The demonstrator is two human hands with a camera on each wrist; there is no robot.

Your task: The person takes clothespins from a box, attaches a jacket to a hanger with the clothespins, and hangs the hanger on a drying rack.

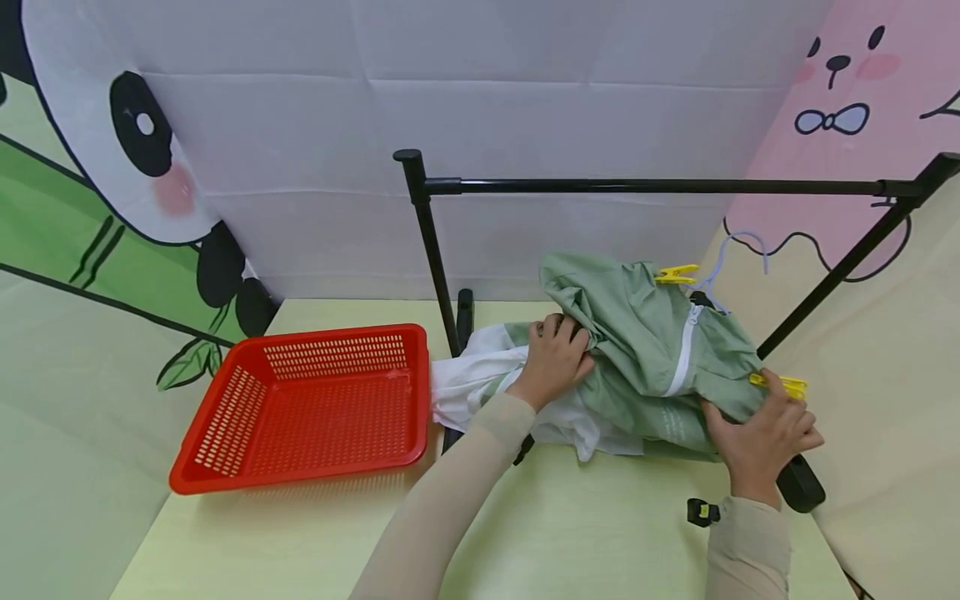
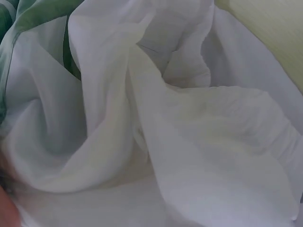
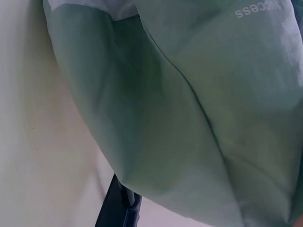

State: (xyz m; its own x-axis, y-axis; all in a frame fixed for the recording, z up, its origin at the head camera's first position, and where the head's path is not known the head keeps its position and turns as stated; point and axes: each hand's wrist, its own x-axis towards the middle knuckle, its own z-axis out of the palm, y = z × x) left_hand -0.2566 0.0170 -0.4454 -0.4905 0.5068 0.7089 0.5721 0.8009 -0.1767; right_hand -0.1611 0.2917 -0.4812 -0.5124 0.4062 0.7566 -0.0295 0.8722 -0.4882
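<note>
A green and white zip jacket (image 1: pixel 637 333) lies bunched at the foot of a black rack, its white zipper facing up. From its collar sticks a light blue hanger hook (image 1: pixel 722 258). One yellow clothespin (image 1: pixel 677 274) is on the far shoulder, another yellow clothespin (image 1: pixel 783 386) on the near one. My left hand (image 1: pixel 553 360) grips the green cloth with curled fingers. White folds (image 2: pixel 203 142) fill the left wrist view. Beside the near clothespin, my right hand (image 1: pixel 772 429) holds the jacket's edge between thumb and fingers. Printed green cloth (image 3: pixel 165 109) hangs in the right wrist view.
The black garment rack (image 1: pixel 637 187) spans above the jacket, with a foot (image 1: pixel 801 483) near my right wrist. To the left, a red basket (image 1: pixel 345 417) stands on the pale table (image 1: pixel 600 533). A printed cloth backdrop (image 1: pixel 487 125) closes off the rear.
</note>
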